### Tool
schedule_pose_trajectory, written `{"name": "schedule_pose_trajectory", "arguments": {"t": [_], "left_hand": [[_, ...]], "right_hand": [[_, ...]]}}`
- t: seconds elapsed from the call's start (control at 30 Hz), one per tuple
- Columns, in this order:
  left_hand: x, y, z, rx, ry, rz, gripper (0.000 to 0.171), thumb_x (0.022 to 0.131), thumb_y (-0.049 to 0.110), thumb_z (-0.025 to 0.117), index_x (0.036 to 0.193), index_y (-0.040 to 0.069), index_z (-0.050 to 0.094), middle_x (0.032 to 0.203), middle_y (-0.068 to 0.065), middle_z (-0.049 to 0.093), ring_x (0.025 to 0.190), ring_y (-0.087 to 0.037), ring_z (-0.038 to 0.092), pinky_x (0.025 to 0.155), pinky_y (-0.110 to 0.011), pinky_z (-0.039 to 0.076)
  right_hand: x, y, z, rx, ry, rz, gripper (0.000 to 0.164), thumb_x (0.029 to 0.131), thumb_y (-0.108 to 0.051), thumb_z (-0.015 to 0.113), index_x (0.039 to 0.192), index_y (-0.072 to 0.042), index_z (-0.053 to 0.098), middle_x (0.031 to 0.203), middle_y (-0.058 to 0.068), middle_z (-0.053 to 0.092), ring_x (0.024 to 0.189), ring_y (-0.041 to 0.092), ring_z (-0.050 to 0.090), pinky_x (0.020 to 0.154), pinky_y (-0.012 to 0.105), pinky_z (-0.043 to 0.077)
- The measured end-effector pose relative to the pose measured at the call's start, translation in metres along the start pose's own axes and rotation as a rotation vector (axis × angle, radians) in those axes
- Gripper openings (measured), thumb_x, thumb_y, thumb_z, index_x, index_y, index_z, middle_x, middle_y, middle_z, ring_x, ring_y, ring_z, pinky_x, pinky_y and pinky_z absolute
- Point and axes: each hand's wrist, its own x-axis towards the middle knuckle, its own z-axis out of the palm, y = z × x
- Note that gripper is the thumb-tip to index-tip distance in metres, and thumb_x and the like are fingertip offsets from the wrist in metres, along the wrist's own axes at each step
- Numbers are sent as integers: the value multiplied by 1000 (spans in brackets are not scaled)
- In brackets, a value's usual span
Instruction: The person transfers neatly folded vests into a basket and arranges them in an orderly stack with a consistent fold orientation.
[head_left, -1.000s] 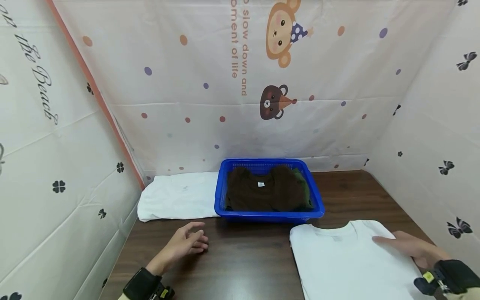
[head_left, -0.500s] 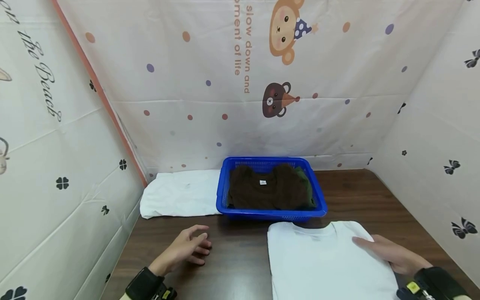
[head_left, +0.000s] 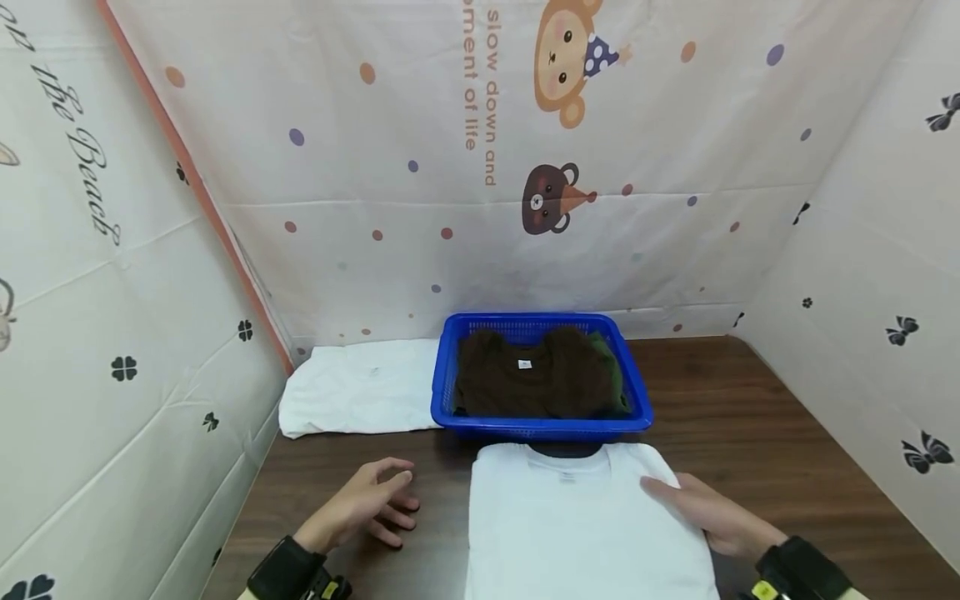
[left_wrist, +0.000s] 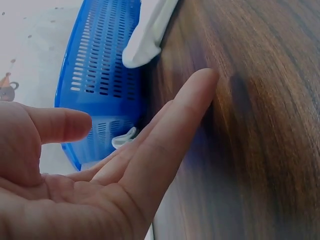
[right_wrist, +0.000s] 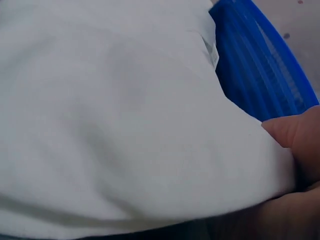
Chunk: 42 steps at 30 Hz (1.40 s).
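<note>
A folded white T-shirt (head_left: 577, 525) lies in front of the basket, its collar toward the back. My right hand (head_left: 705, 512) grips its right edge, thumb on top and the other fingers underneath, mostly hidden by cloth. In the right wrist view the thumb (right_wrist: 292, 131) presses the shirt's edge. My left hand (head_left: 371, 500) is to the left of the shirt, over the table, with relaxed, spread fingers and nothing in them. The left wrist view shows its palm (left_wrist: 95, 195) and a corner of white cloth ahead of it.
A blue plastic basket (head_left: 540, 429) stands at the back middle, holding a folded dark brown shirt (head_left: 510, 387) and something green (head_left: 611, 375). Folded white cloth (head_left: 367, 392) lies left of it. Patterned white sheets (head_left: 360, 167) wall the wooden table (head_left: 780, 467) on three sides.
My right hand has drawn the white T-shirt leftward across the table, from the right side to in front of the basket. The left hand has stayed about where it was.
</note>
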Motion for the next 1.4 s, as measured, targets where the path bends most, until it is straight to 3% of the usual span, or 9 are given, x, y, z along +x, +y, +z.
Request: {"name": "schedule_pose_trajectory", "arguments": {"t": [0.27,0.43,0.6,0.8,0.9,1.03,1.17,1.3,1.4], "left_hand": [[2,-1,1,143,42,-46,54,109,36,51,126,-15,56,91,-19,74,79,-34,75,62,-45,62],[1,-2,-3,240,105,-66,56,108,38,53,123,-16,61,83,-17,73,72,-31,75,58,-42,62],[1,-7,-2,291,132,-59,56,106,44,53,105,-9,71,76,-15,72,65,-28,74,55,-40,61],[4,-14,4,351,213,-74,55,102,49,60,80,0,72,65,-11,67,51,-18,68,49,-35,59],[6,-17,5,373,219,-32,49,100,45,65,78,2,73,63,-8,65,49,-16,66,48,-34,58],[10,-19,7,383,189,59,38,99,36,69,80,3,73,66,-3,63,54,-14,62,49,-31,55],[13,-16,8,361,148,157,31,101,30,67,91,1,74,75,-1,63,65,-15,58,57,-29,49],[14,-11,9,192,36,200,44,108,29,54,130,-10,58,106,-11,66,91,-21,64,73,-34,54],[14,-11,14,21,-27,130,59,109,38,50,141,-10,36,119,-17,58,99,-24,62,77,-36,53]], "right_hand": [[21,-8,45,42,-16,-63,63,109,-37,51,144,13,39,114,11,68,104,23,67,87,41,57],[35,-16,70,79,-69,-109,57,109,-33,51,144,10,42,116,10,68,106,21,65,89,39,56],[45,-24,89,100,-109,-133,51,109,-31,51,142,8,46,117,10,68,106,20,65,89,36,55],[51,-27,100,83,-95,-130,59,109,-31,52,148,10,36,122,13,64,107,21,64,91,38,55],[54,-28,102,77,-84,-130,60,108,-32,54,147,10,36,121,13,64,106,21,64,90,38,55],[56,-27,102,73,-69,-125,60,108,-33,54,146,10,37,120,13,63,105,21,63,89,38,55],[58,-24,100,28,-34,-122,67,105,-28,62,151,11,31,131,16,60,113,25,61,94,43,54],[59,-23,97,-31,12,-116,78,99,-22,71,154,11,27,141,20,54,122,29,57,100,49,52],[58,-23,96,-37,16,-112,73,97,-20,72,150,11,33,135,18,59,117,28,60,97,48,53]]}}
